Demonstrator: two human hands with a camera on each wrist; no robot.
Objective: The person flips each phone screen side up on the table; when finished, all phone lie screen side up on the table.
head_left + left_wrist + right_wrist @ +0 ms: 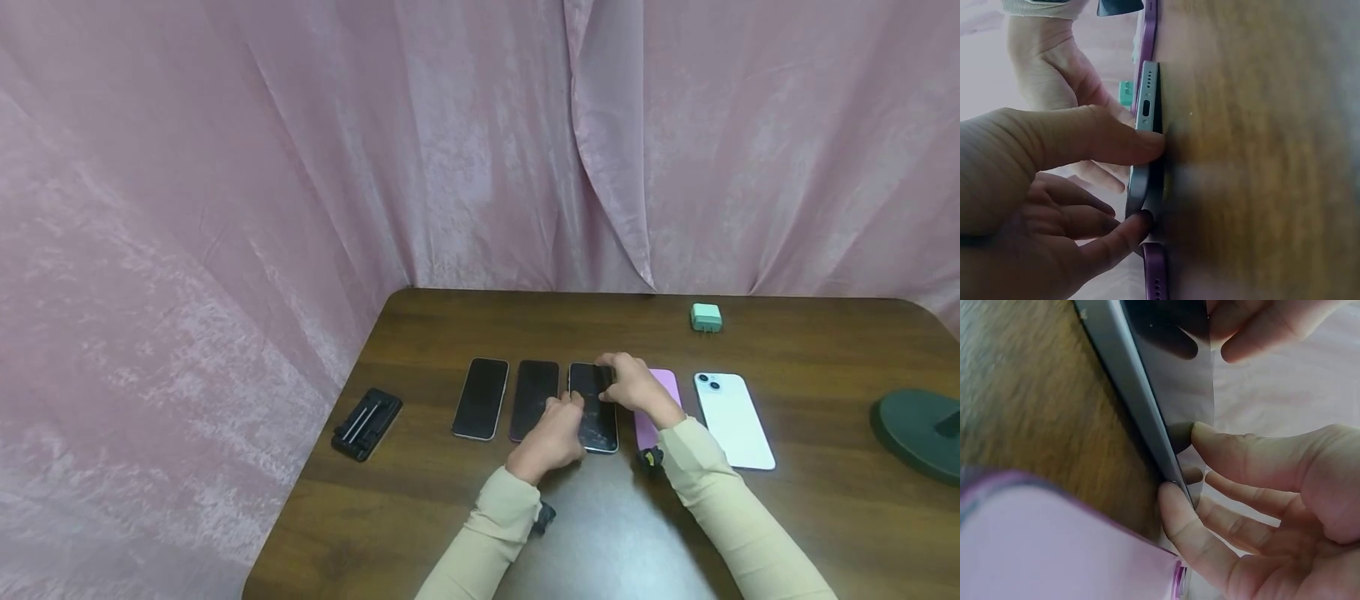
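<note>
A dark-screened smartphone (597, 429) with a silvery frame lies screen up between both hands. My left hand (551, 442) holds its near left part; in the left wrist view the thumb (1129, 145) crosses the end with the charging port, and a fingertip bears on the edge by the corner. My right hand (636, 385) pinches the far right part. Seen from the right wrist, its thumb (1241, 453) touches the glossy screen while the index finger (1188, 528) presses the side edge. Another black-screened phone (534, 392) lies just left of the left hand.
Farther left are a third dark phone (481, 400) and a black case (366, 423) with thin metal tools. A purple phone (665, 380) lies partly under the right wrist, beside a white phone (735, 421). A green charger (706, 317) and round green base (911, 429) stand beyond.
</note>
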